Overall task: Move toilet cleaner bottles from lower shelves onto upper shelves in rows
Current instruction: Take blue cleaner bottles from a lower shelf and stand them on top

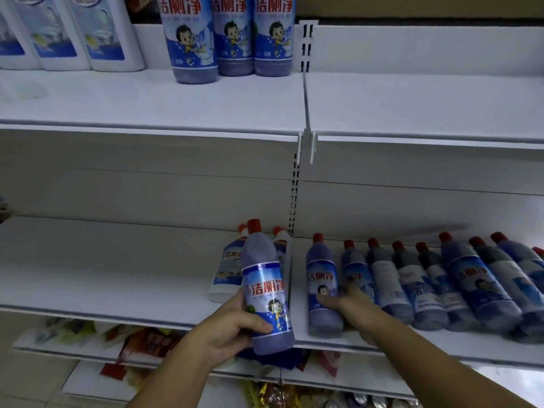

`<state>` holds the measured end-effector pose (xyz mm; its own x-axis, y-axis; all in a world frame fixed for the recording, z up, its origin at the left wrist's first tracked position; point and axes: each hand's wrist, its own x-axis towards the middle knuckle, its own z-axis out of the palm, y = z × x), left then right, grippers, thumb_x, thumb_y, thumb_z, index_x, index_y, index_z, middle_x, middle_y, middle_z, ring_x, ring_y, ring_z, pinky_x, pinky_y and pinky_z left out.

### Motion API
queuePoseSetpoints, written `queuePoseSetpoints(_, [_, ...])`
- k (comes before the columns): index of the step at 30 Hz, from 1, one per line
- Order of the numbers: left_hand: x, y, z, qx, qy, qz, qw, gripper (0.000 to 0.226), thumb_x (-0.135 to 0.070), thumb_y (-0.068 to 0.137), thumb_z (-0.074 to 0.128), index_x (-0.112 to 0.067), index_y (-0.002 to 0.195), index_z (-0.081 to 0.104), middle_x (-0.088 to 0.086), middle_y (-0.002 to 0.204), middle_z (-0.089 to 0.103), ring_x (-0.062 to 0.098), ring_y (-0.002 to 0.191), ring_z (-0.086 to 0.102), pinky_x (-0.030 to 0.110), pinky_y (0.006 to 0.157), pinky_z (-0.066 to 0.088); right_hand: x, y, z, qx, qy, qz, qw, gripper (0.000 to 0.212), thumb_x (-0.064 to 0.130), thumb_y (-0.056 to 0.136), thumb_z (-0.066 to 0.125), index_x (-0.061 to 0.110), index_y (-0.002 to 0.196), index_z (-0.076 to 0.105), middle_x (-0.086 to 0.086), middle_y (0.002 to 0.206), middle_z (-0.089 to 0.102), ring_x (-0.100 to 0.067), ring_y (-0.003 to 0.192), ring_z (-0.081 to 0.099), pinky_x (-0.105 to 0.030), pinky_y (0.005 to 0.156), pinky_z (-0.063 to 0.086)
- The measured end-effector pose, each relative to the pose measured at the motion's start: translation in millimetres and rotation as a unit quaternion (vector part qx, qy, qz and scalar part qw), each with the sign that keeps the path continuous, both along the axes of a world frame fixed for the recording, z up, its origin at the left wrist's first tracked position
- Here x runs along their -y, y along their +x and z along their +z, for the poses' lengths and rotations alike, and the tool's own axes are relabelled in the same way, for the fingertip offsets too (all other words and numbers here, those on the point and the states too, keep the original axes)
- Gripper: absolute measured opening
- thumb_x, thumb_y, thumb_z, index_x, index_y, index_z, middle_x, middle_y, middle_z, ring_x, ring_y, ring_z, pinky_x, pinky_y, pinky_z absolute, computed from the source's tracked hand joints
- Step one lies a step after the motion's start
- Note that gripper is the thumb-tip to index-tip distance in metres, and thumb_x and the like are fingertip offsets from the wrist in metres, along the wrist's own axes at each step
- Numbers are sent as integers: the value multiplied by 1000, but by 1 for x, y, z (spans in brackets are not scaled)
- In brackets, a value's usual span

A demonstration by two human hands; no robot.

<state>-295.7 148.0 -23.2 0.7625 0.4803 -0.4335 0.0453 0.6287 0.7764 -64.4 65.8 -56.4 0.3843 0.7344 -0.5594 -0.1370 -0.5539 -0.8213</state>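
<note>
The translucent purple-blue plastic toilet cleaner bottles (323, 284) carry red caps and blue-and-white labels with red characters and a cartoon child; the metal shelves (147, 101) are white.

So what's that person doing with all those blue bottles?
A person is restocking toilet cleaner. Their left hand holds one blue red-capped bottle up in front of the lower shelf. Their right hand grips the end bottle, leftmost in the row of blue bottles on that shelf. Three matching bottles already stand in a row on the upper shelf, next to some white bottles.
</note>
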Motion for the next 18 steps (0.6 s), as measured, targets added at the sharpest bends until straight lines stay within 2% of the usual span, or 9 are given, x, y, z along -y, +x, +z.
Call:
queuePoseSetpoints(3, [9, -6, 4, 0, 23, -4, 1000, 75, 20, 53, 62, -11, 120, 52, 17, 98, 71, 32, 92, 67, 42, 77, 55, 28, 2, 9, -73, 51, 63, 994, 63, 20, 66, 82, 10, 120, 51, -15, 108, 69, -30, 95, 69, -41, 79, 56])
queuePoseSetpoints(7, [31, -16, 15, 9, 45, 14, 999, 77, 20, 52, 61, -12, 121, 50, 15, 94, 71, 30, 88, 69, 39, 72, 56, 52, -3, 29, -88, 90, 163, 979, 82, 27, 51, 89, 11, 122, 50, -16, 113, 67, -30, 101, 67, -39, 82, 55])
queuePoseSetpoints(11, [56, -34, 31, 13, 63, 36, 997, 74, 21, 51, 61, -15, 115, 53, 13, 91, 72, 26, 82, 71, 33, 64, 57, 66, -16, 53, -21, 121, 251, 960, 77, 21, 59, 86, 22, 125, 45, -6, 119, 63, -17, 103, 66, -31, 83, 56])
queuePoseSetpoints(13, [67, -48, 36, 7, 78, 55, 995, 81, 16, 45, 70, -14, 118, 52, 14, 97, 71, 28, 86, 70, 35, 68, 57, 69, -27, 65, 9, 141, 295, 945, 77, 23, 58, 87, 26, 123, 45, 0, 116, 64, -13, 103, 66, -28, 82, 55])
queuePoseSetpoints(15, [79, -65, 40, 4, 92, 77, 993, 90, 9, 39, 78, -12, 122, 50, 15, 101, 70, 29, 90, 68, 36, 72, 57, 68, -39, 75, 34, 163, 335, 927, 81, 31, 51, 88, 29, 120, 46, 4, 115, 64, -11, 104, 65, -31, 85, 55])
queuePoseSetpoints(18, [98, -92, 54, 12, 112, 132, 985, 100, -4, 28, 93, -9, 120, 52, 16, 101, 71, 28, 89, 69, 34, 69, 57, 65, -59, 93, 87, 183, 386, 900, 79, 32, 51, 87, 32, 118, 44, 9, 114, 62, -6, 103, 64, -32, 88, 55])
